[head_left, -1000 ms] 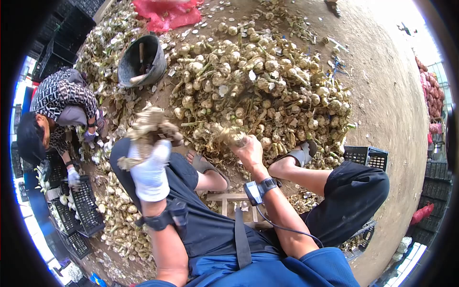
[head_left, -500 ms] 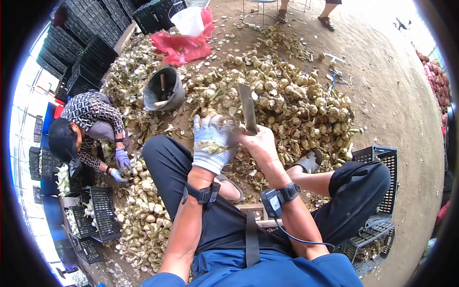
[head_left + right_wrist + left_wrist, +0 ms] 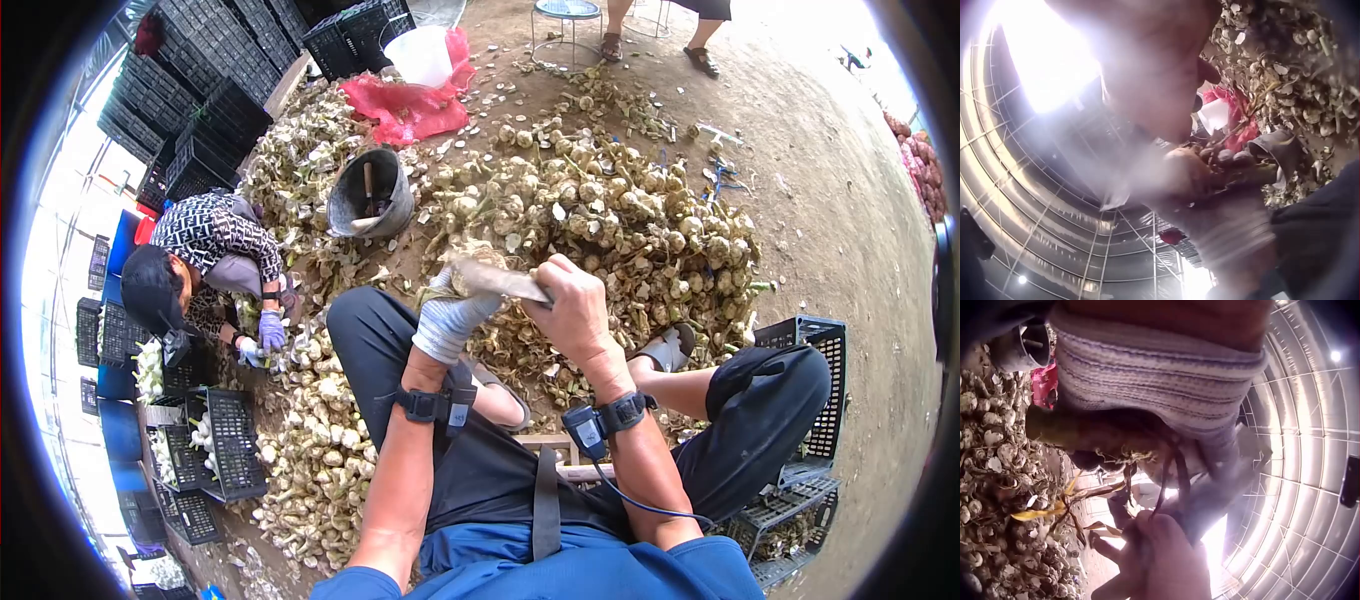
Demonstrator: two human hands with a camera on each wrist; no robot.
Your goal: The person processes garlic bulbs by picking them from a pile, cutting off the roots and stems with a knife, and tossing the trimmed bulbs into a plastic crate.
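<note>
My left hand (image 3: pixel 452 322), in a white striped glove, grips garlic (image 3: pixel 482 256) by its dry stalks. A thick greenish-brown stalk (image 3: pixel 1063 429) sticks out past the glove in the left wrist view, with dry leaves hanging below. The bare right hand (image 3: pixel 577 312) grips a knife, its fingers curled round the handle. The knife's broad blade (image 3: pixel 503 281) points left and crosses over the garlic, close above the gloved fingers. Glare and blur hide the cutting edge in the right wrist view. Both hands are above a large garlic heap (image 3: pixel 600 210).
A dark bucket (image 3: pixel 398 212) with wooden-handled tools stands beyond my left knee. Another person (image 3: pixel 215 240) crouches at left among trimmed garlic (image 3: pixel 320 450) and black crates (image 3: pixel 232 445). A crate (image 3: pixel 825 340) sits by my right leg. Red netting (image 3: pixel 410 112) lies at the back.
The left hand has swung from over my left thigh to the middle, meeting the right hand. The knife has tipped from upright to nearly level across the garlic.
</note>
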